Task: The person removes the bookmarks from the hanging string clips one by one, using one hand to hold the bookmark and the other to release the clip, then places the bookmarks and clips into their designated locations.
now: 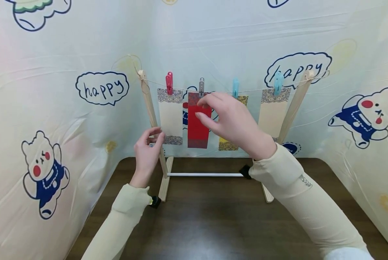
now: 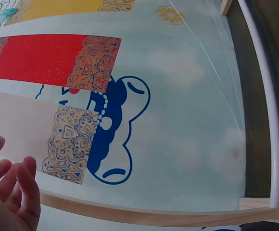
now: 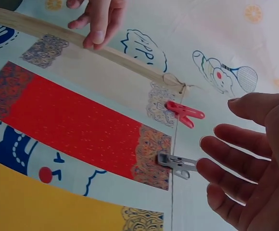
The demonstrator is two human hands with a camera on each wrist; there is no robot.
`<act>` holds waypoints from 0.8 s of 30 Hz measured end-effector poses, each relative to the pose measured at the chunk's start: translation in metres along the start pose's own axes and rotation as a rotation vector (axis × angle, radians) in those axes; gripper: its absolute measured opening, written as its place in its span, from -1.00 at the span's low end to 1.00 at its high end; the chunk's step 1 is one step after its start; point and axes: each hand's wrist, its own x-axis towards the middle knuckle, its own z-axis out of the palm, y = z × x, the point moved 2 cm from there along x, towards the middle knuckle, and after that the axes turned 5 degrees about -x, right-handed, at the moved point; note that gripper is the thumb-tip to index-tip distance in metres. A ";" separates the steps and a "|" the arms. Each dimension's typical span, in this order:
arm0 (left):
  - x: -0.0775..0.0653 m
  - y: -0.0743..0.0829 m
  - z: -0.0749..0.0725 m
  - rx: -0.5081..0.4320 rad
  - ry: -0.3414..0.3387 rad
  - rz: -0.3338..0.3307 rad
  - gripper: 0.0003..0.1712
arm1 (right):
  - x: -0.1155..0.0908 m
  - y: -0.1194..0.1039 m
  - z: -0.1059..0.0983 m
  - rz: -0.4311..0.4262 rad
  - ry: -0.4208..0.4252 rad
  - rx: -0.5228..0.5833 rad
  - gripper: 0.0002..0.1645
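Observation:
A string [image 3: 172,207] carries several paper cards. A pink clothespin [image 1: 169,82] pins a cream card [image 1: 170,117], a grey clothespin [image 1: 201,86] a red card [image 1: 197,135]. To their right, a blue clothespin [image 1: 235,87] is at the top of a yellow card [image 1: 227,145], partly hidden by my right hand [image 1: 231,117]. That hand hovers before the red card, fingers loosely bent and holding nothing; the right wrist view shows it near the grey clothespin. My left hand [image 1: 149,148] is beside the left wooden post [image 1: 149,101], near the cream card, fingers relaxed and empty.
Another cream card [image 1: 271,112] hangs at the right under a second blue clothespin [image 1: 278,83]. A right wooden post [image 1: 294,104] and a low white rod [image 1: 206,174] belong to the frame. It stands on a dark wooden table [image 1: 210,216] before a printed cloth [image 1: 206,39].

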 end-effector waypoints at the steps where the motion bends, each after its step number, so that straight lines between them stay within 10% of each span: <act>1: 0.001 0.000 0.000 -0.008 0.003 -0.001 -0.67 | 0.004 0.000 -0.001 -0.002 0.003 0.003 -0.60; 16: 0.011 0.003 -0.003 -0.024 0.036 0.046 -0.62 | 0.057 -0.005 -0.015 -0.063 0.020 -0.020 -0.67; 24: 0.015 0.001 0.000 -0.088 -0.004 -0.028 -0.64 | 0.085 -0.006 -0.011 0.044 -0.059 -0.123 -0.62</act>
